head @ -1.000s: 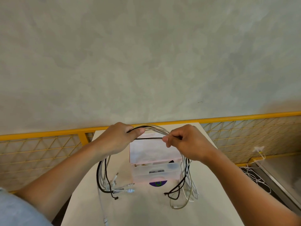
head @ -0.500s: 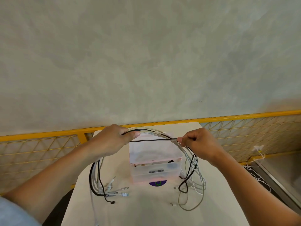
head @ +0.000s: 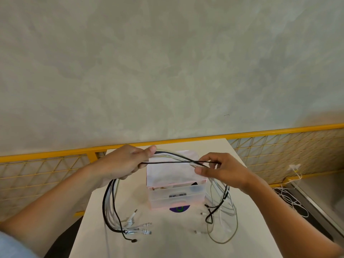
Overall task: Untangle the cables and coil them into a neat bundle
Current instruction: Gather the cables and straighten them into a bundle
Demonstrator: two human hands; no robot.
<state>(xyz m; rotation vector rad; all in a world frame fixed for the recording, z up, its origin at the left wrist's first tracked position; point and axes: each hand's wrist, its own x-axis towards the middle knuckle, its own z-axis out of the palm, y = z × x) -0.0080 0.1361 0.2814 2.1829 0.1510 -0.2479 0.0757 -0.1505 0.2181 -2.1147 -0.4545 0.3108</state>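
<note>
Fingers (head: 149, 150) of the left hand (head: 122, 164) clamped on the gathered cables (head: 175, 157), centre-left of frame. Right hand (head: 223, 171) at centre-right, its fingers pinching one black cable (head: 167, 162) drawn across the bundle. Bundle arches between both hands above a translucent pink box (head: 176, 194) on the worktop (head: 167, 244). Loose ends hang down either side: plugs (head: 143, 228) lower left, black and white loops lower right. Risk, as I judge it: pulling the black strand sideways could cinch it round the white ones. Dangling loops may snag the box corner or drag plugs off the worktop edge.
</note>
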